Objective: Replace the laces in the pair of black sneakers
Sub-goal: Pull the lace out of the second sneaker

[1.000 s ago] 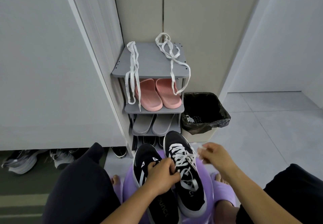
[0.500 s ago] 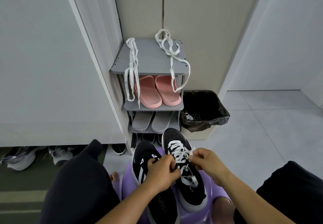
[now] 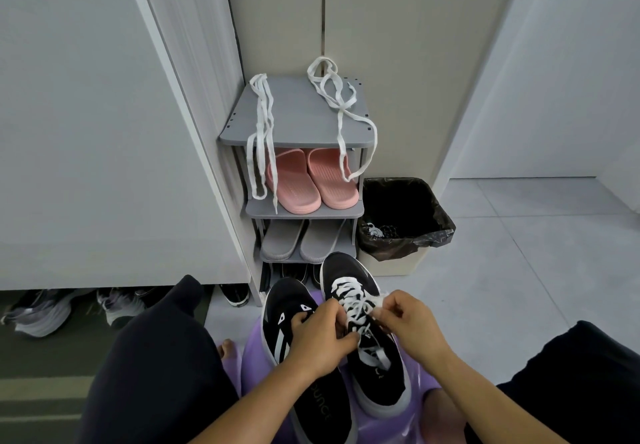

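Note:
Two black sneakers lie side by side on a purple stool [image 3: 398,423] between my knees. The left sneaker [image 3: 287,308] has no lace in view. The right sneaker [image 3: 377,371] carries a white lace [image 3: 349,293] threaded across its front. My left hand [image 3: 320,338] grips the right sneaker at its tongue and lace. My right hand [image 3: 412,326] pinches the lace's end at the shoe's right side. Two loose white laces, one at the left [image 3: 259,132] and one at the right [image 3: 341,104], hang over the grey shoe rack [image 3: 298,121].
The rack stands ahead against the wall, holding pink slippers [image 3: 311,180] and grey slippers [image 3: 298,239]. A bin with a black liner [image 3: 405,218] sits to its right on the tiled floor. More shoes [image 3: 45,312] lie under the cabinet at the left.
My right hand came in from the right and took hold of the lace on the right sneaker. My left hand stayed on the shoe. The view dipped slightly.

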A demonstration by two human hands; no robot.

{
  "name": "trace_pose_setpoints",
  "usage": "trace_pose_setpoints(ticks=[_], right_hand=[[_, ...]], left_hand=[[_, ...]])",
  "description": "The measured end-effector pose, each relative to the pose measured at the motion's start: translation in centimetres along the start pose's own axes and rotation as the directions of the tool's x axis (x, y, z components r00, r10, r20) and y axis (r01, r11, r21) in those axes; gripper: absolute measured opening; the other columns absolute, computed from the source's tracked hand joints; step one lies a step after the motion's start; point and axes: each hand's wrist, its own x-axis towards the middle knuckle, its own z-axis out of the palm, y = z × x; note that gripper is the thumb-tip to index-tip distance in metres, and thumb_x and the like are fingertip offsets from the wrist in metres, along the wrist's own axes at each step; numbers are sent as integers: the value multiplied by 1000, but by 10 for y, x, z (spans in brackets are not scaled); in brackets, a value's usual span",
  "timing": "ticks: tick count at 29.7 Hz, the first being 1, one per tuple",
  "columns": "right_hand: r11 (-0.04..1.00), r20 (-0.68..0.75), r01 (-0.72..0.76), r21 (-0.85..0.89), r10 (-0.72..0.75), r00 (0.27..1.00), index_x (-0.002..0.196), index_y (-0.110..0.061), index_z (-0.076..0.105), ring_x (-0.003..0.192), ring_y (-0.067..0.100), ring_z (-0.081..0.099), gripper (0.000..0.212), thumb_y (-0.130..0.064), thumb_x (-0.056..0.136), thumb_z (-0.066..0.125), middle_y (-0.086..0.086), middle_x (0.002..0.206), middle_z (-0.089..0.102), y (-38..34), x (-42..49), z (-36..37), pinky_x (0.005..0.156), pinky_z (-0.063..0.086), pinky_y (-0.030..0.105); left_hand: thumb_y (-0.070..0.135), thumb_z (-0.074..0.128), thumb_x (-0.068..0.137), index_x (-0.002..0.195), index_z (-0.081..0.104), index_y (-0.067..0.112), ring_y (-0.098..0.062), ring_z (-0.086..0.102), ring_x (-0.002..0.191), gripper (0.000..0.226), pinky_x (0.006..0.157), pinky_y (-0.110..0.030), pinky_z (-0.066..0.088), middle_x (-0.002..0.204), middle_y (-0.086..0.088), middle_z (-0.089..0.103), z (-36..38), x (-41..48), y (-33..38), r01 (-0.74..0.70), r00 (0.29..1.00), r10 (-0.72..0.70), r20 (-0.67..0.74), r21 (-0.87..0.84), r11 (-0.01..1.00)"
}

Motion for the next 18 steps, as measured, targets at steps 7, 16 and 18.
trace_pose_setpoints(ticks=[7,16,18], right_hand=[[918,109,-207,337,180,978,68,-5,52,50,10,49,20,-3,84,64,-4,48,54,0,0,-3,55,46,20],[926,115,-252,281,228,967,70,-6,51,59,17,51,21,-10,83,68,9,63,54,-1,-1,-8,62,47,29],[947,62,-258,190,251,966,67,-9,47,59,19,52,25,-8,85,64,8,60,56,3,-1,-5,67,48,37]], left_hand=[[63,32,73,119,60,34,-5,44,109,62,104,-31,28,105,18,42,-1,10,5,-227,968,234,-84,85,970],[26,53,89,112,63,29,-9,43,117,25,97,-24,14,114,9,57,3,29,24,-314,943,331,17,366,876],[24,55,88,105,65,26,-7,46,115,20,95,-21,12,111,10,59,4,31,25,-348,929,369,11,358,867]])
